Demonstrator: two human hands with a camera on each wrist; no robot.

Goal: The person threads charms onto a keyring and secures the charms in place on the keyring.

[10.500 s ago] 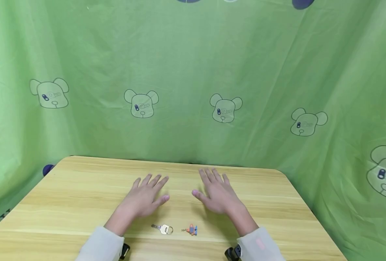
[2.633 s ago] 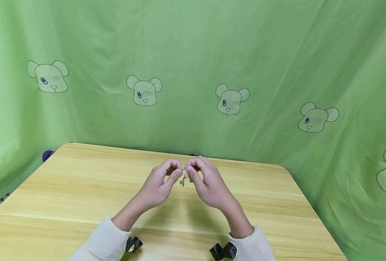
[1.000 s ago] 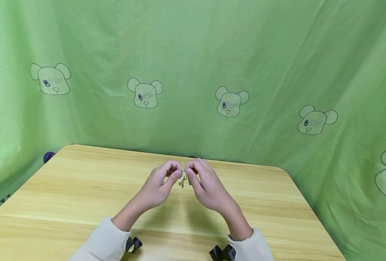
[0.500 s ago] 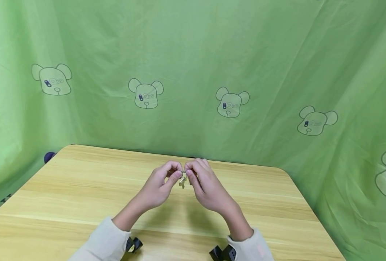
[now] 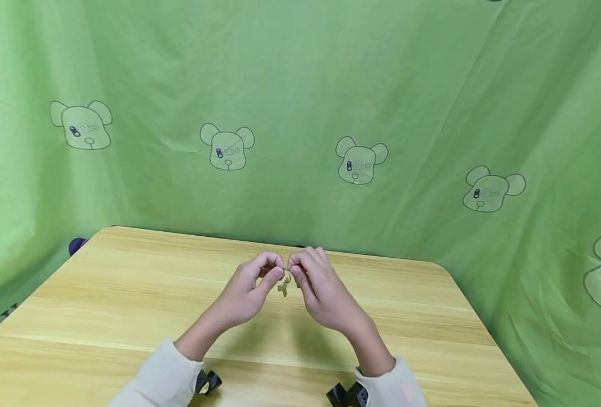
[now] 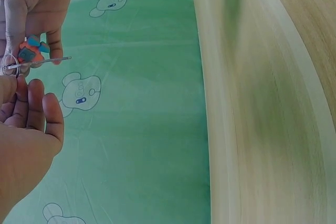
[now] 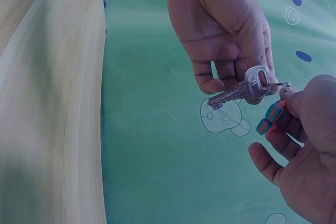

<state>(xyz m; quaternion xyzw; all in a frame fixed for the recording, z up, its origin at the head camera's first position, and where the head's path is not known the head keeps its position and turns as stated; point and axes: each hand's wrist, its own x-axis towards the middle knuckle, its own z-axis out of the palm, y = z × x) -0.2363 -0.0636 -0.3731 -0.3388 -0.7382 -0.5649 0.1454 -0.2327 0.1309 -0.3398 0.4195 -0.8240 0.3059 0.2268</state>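
Both hands meet above the table in the head view, fingertips nearly touching. My left hand pinches a thin split ring between thumb and finger. From that ring a silver key hangs, its blade pointing away from the ring. My right hand pinches the small metal end of an orange-and-blue charm right beside the ring. The charm dangles below the right fingertips. Whether its end is threaded onto the ring is hidden by the fingertips.
A light wood table lies under the hands. Behind it hangs a green curtain printed with bear heads. Black wrist devices sit at both cuffs.
Ten seconds back, key and charm lay on the table under flat, spread hands; both are now lifted and pinched. Over the last second the hands stay nearly still while the key sways slightly.
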